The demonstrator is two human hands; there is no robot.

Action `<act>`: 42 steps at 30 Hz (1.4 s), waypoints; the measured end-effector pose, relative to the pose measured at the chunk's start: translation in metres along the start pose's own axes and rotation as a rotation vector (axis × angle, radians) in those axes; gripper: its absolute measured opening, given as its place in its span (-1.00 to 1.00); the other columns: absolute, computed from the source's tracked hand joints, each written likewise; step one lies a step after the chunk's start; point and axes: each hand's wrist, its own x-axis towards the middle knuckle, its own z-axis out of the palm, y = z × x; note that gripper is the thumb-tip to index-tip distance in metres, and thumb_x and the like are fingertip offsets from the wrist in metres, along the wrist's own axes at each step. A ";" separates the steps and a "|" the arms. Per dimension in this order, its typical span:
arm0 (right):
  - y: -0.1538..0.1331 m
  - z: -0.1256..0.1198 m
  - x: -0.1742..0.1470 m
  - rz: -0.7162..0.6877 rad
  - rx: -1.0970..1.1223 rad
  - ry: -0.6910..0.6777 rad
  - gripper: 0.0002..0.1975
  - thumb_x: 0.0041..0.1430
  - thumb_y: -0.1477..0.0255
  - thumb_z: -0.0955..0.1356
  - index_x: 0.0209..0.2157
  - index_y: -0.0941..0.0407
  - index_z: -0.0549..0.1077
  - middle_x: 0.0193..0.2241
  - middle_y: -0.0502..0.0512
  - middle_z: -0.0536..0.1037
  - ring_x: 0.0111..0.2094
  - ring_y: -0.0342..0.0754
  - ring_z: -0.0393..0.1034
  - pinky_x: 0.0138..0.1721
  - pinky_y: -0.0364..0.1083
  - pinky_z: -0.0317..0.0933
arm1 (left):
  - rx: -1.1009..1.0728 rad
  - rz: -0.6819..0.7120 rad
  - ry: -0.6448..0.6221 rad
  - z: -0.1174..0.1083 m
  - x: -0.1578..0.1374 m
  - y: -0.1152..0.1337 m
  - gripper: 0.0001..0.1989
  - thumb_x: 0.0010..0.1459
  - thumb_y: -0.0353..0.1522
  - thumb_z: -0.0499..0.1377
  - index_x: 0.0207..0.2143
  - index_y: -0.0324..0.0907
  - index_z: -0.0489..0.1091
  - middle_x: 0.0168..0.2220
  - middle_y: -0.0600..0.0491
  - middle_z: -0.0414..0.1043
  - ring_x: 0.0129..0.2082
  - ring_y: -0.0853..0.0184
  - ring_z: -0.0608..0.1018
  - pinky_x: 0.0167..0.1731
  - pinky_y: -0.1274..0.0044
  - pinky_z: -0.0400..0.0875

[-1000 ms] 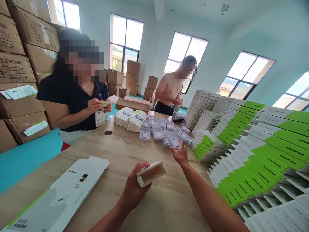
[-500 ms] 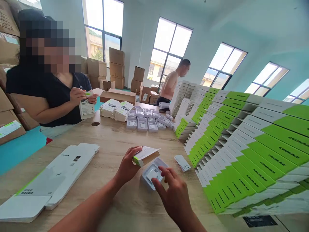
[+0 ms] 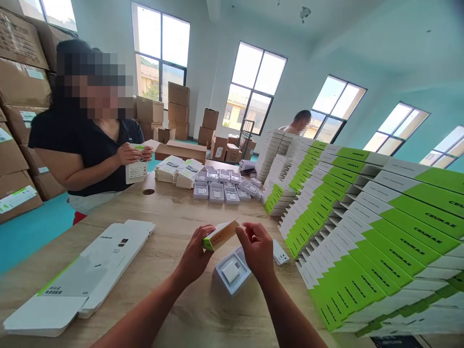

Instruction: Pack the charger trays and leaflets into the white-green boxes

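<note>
Above the wooden table (image 3: pixel 174 217), the left hand (image 3: pixel 195 253) pinches a small green-and-white carton (image 3: pixel 220 235) by its green end, thumb on top and fingers curled beneath. The right hand (image 3: pixel 257 249) meets the carton's other end, its fingertips closed on the open flap there. Just under the carton, resting on the table between the two wrists, lies a white tray (image 3: pixel 232 270) with a small white block seated in it. A small white card (image 3: pixel 281 252) lies just right of the tray, partly hidden by the right hand. Left of the tray sits a stack of flat unfolded cartons (image 3: pixel 90 268). Right of the tray rise leaning rows of green-and-white boxes (image 3: pixel 362 227). Beyond the tray, more white trays (image 3: pixel 219 186) cluster mid-table, and a person in a dark shirt (image 3: pixel 87 145) holds a white packet (image 3: pixel 137 170).
</note>
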 end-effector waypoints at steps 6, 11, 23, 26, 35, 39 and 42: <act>0.035 -0.016 0.009 0.175 0.085 -0.314 -0.51 0.34 0.07 0.20 -0.09 0.15 0.53 -0.39 0.13 0.59 -0.44 -0.05 0.44 -0.42 -0.11 0.29 | -0.086 -0.050 -0.062 0.001 0.000 -0.003 -0.67 0.24 -0.34 0.24 0.06 -0.12 0.40 0.05 -0.10 0.52 0.08 0.13 0.56 0.10 0.30 0.47; 0.058 -0.049 0.002 0.062 -0.180 -0.846 -0.13 -0.21 0.36 0.49 0.26 -0.02 0.41 0.33 0.20 0.35 0.41 0.34 -0.01 0.38 0.30 -0.21 | -0.069 -0.079 -0.040 -0.007 0.004 -0.016 -0.56 0.26 -0.30 0.24 0.17 -0.15 0.36 0.12 -0.12 0.51 0.15 0.09 0.53 0.16 0.24 0.44; 0.002 -0.109 -0.050 0.133 -0.195 -0.889 -0.13 -0.10 0.38 0.52 0.31 0.01 0.34 0.25 0.16 0.38 0.19 0.14 0.35 0.23 0.03 0.23 | 0.046 0.225 -0.216 -0.016 0.008 -0.017 -0.52 0.26 -0.42 0.21 0.22 -0.05 0.36 0.18 -0.13 0.49 0.23 0.09 0.48 0.20 0.16 0.45; -0.030 -0.123 -0.046 0.130 -0.269 -0.693 -0.21 -0.01 0.38 0.48 0.30 0.06 0.34 0.27 0.18 0.37 0.23 0.14 0.30 0.27 0.05 0.19 | 0.096 0.244 -0.252 -0.010 0.005 -0.013 -0.52 0.27 -0.45 0.19 0.22 -0.04 0.36 0.19 -0.13 0.48 0.21 0.09 0.49 0.17 0.17 0.46; -0.049 -0.089 -0.035 0.108 -0.658 -0.547 -0.22 0.04 0.33 0.41 0.32 0.22 0.31 0.22 0.32 0.44 0.24 0.24 0.24 0.29 0.15 0.10 | 0.335 0.275 -0.172 -0.005 -0.002 -0.010 -0.51 0.24 -0.48 0.18 0.20 -0.03 0.37 0.20 -0.11 0.46 0.19 0.04 0.45 0.13 0.13 0.38; -0.049 -0.086 -0.033 0.085 -0.694 -0.573 -0.21 0.00 0.32 0.41 0.30 0.23 0.35 0.18 0.31 0.47 0.19 0.25 0.27 0.25 0.15 0.12 | 0.398 0.286 -0.171 -0.009 -0.002 -0.011 -0.49 0.20 -0.52 0.17 0.19 -0.04 0.36 0.19 -0.09 0.47 0.20 0.06 0.44 0.10 0.19 0.37; -0.049 -0.084 -0.032 0.078 -0.706 -0.571 -0.22 -0.01 0.31 0.41 0.29 0.20 0.35 0.18 0.31 0.47 0.19 0.25 0.27 0.22 0.16 0.13 | 0.416 0.294 -0.184 -0.010 -0.002 -0.010 -0.46 0.17 -0.54 0.15 0.20 -0.05 0.36 0.20 -0.10 0.46 0.20 0.05 0.44 0.08 0.21 0.36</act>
